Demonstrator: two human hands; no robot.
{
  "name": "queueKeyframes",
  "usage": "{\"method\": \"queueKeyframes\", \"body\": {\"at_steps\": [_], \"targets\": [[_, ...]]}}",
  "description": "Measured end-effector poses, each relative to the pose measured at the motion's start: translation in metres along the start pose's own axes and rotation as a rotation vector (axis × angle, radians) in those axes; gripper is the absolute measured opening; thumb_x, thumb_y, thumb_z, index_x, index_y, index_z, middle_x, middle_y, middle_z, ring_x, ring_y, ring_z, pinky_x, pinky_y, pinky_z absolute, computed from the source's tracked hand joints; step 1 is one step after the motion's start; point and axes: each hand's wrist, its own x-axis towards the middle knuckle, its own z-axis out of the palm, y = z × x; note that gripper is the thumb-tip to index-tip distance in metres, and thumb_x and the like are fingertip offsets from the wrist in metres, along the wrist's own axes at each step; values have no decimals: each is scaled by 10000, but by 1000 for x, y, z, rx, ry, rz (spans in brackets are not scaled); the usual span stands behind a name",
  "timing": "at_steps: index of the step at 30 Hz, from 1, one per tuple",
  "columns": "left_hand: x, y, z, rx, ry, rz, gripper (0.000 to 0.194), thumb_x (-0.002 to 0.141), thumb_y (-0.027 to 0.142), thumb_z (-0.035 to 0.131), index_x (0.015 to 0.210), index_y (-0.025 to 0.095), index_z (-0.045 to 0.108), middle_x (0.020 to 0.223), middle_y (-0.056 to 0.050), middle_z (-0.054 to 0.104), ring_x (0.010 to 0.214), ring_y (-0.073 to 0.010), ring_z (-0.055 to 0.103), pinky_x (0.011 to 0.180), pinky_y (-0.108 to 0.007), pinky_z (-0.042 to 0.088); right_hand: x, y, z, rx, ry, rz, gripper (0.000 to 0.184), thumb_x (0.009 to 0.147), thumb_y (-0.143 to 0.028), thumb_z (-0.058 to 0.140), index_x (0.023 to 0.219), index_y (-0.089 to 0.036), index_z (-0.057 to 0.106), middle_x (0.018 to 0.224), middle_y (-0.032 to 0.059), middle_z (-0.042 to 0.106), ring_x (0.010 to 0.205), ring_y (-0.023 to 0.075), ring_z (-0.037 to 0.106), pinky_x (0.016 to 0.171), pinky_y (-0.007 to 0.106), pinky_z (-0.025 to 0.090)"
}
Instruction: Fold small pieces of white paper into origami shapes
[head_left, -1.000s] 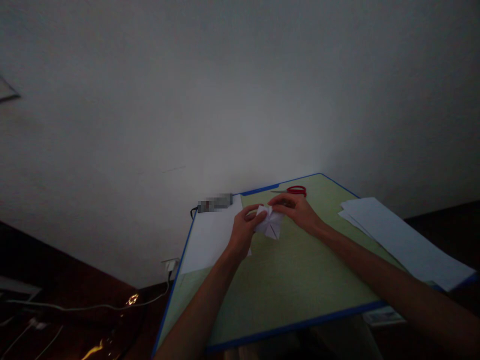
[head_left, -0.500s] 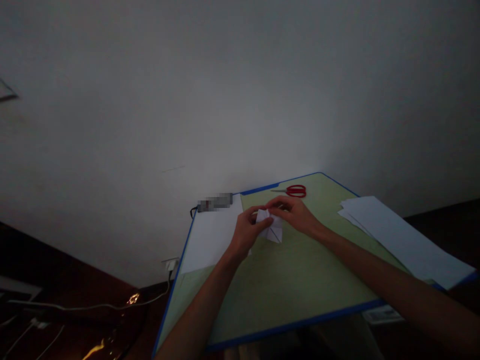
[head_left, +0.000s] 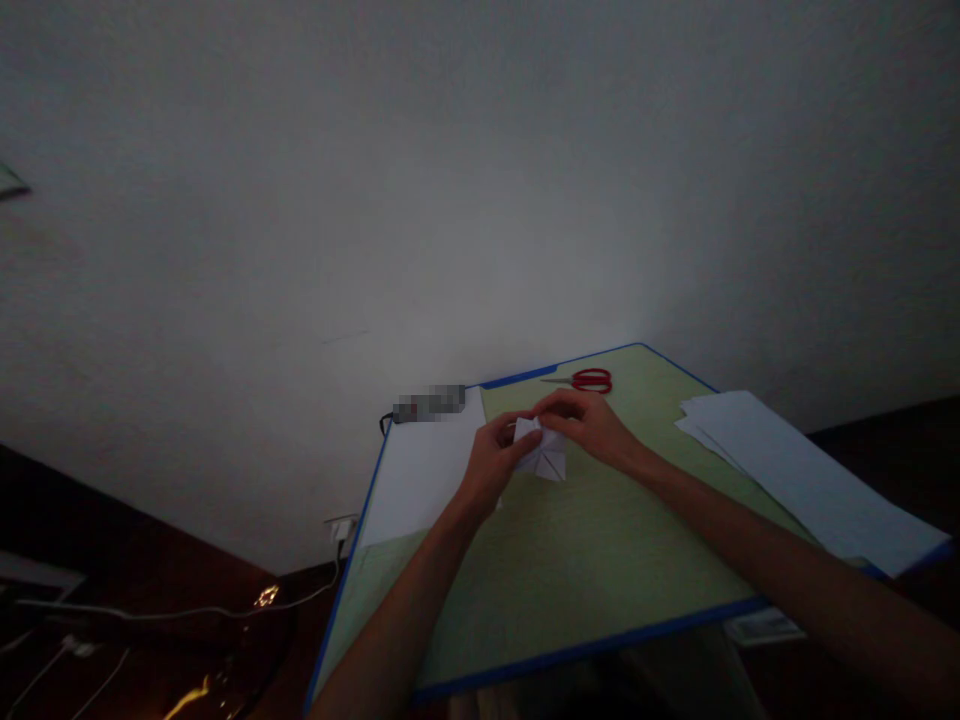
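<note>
A small folded piece of white paper [head_left: 551, 462] with crease lines is held between both hands above the table. My left hand [head_left: 495, 455] grips its left side, thumb on the near face and fingers behind. At the paper's upper edge, my right hand [head_left: 585, 420] pinches with thumb and fingertips. The fingers partly cover the top of the paper. Beyond my right hand lie red-handled scissors [head_left: 591, 380], blades pointing left.
The pale green table [head_left: 585, 560] has a blue edge and stands by a grey wall. White sheets [head_left: 795, 470] lie along its right side. Another white sheet [head_left: 420, 480] is at left, under a blurred dark object [head_left: 431, 403]. A plug [head_left: 341, 530] with a cable is in the wall.
The folded paper's lower part has shifted slightly, its lower corner a little higher and its creases more spread. Both hands stay in nearly the same place, still gripping it.
</note>
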Motion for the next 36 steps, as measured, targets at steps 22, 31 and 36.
{"method": "queueKeyframes", "body": {"at_steps": [22, 31, 36], "targets": [[0, 2, -1, 130, 13, -27, 471, 633, 308, 893, 1029, 146, 696, 782, -66, 756, 666, -175, 682, 648, -294, 505, -3, -2, 1, -161, 14, -79, 131, 837, -223, 646, 882, -211, 768, 848, 40, 751, 751, 168, 665, 689, 296, 533], [-2, 6, 1, 60, 71, -89, 649, 590, 254, 909, 1171, 146, 640, 786, -85, 764, 674, -203, 704, 671, -315, 521, -4, -4, -1, -142, -76, -36, 154, 826, -308, 709, 915, -196, 767, 855, 51, 741, 741, 170, 662, 670, 295, 525], [-2, 5, 0, 80, 92, -89, 630, 597, 226, 893, 1158, 129, 622, 761, -85, 760, 643, -197, 696, 648, -308, 517, -3, -6, -4, -192, -127, -1, 142, 813, -320, 732, 838, -181, 755, 767, 37, 717, 695, 158, 645, 641, 283, 508]]}}
